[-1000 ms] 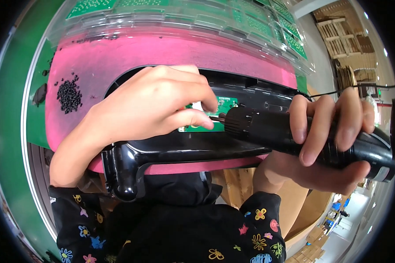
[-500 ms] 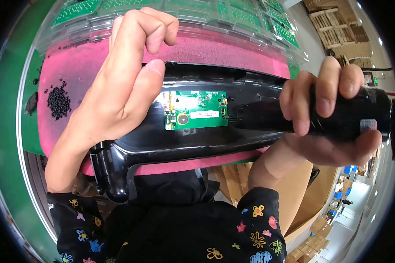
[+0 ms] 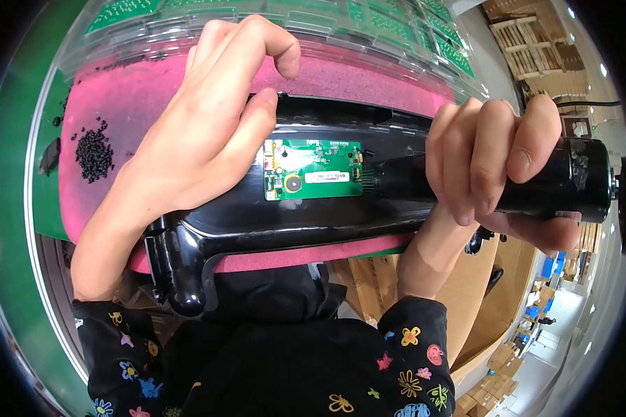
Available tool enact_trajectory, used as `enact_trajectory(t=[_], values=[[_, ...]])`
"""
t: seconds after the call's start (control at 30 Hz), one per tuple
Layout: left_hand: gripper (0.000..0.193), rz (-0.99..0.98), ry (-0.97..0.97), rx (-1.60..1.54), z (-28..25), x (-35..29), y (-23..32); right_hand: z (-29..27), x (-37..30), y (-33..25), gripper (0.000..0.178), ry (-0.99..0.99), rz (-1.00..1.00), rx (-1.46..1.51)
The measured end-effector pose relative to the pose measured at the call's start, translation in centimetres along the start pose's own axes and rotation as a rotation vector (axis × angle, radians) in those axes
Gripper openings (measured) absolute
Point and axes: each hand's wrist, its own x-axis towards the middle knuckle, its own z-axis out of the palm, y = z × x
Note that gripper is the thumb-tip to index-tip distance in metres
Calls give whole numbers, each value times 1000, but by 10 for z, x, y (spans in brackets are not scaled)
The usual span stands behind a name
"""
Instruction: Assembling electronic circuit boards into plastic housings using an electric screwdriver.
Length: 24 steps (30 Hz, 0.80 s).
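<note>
A long black plastic housing (image 3: 313, 226) lies hollow side up, with a green circuit board (image 3: 320, 186) inside it. My right hand (image 3: 483, 156) wraps round a thick black electric screwdriver (image 3: 581, 177), held over the housing's right part. The driver's narrower end points left towards the board's right edge; its tip cannot be made out. My left hand (image 3: 212, 121) lies across the housing's left end, thumb at the far rim. Its index finger curves above the thumb with a gap between them, and nothing shows in that gap. The palm is hidden.
A pile of small black screws (image 3: 94, 156) sits on the pink mat (image 3: 327, 80), left of my left hand. Clear plastic trays (image 3: 313, 42) with green boards stand along the far side. An open cardboard box (image 3: 459, 306) is at the near right.
My right hand has shifted slightly left with the screwdriver, its fingers closing more tightly round it. My left hand has moved a little right, and the housing has shifted slightly away.
</note>
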Motion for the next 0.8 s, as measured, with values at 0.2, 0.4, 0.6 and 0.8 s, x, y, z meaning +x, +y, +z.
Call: enact_trajectory(t=[0.2,0.4,0.6,0.8], values=[[28,-18,-47,31,-1,2,1,1,1,1,51,-81,9,11],[22,-27,-1,188,-4,2,-1,0,0,0,50,-4,-22,4],[19,-199,-299,299,-11,-4,-10,1,-8,-11,35,725,-60,251],[24,-280,-409,284,-20,2,-12,-32,-20,9,21,1373,90,3]])
